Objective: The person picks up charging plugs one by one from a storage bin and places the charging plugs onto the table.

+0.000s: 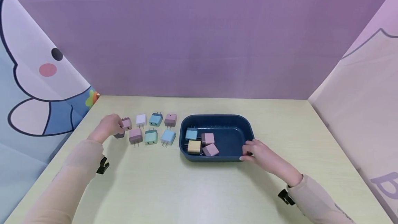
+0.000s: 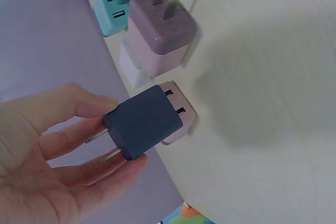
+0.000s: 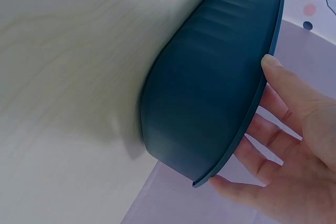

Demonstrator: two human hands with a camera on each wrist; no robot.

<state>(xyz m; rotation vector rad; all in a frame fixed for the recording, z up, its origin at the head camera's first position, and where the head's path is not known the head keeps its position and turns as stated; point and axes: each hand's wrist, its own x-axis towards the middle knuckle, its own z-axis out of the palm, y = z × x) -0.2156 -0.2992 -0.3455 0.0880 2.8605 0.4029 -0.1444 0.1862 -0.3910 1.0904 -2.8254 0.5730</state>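
Note:
My left hand (image 1: pixel 109 127) pinches a dark navy charger plug (image 2: pixel 144 121) between thumb and fingers, its two metal prongs pointing back toward the palm in the left wrist view. Right beside it lies a pink charger (image 1: pixel 126 123), partly covered by the navy one in that view. The right hand (image 1: pixel 262 155) holds the right front corner of a dark blue tray (image 1: pixel 231 137), thumb and fingertips at the rim. Inside the tray's left half are a blue charger (image 1: pixel 191 133), a yellow charger (image 1: pixel 194 147) and two pink chargers (image 1: pixel 210 150).
Left of the tray, more chargers lie in two rough rows, among them a white one (image 1: pixel 141 119), a mauve one (image 1: pixel 135 136), a green one (image 1: pixel 151 137) and a light blue one (image 1: pixel 168 137). A purple cloth wall (image 1: pixel 199 44) stands behind the table (image 1: pixel 199 193).

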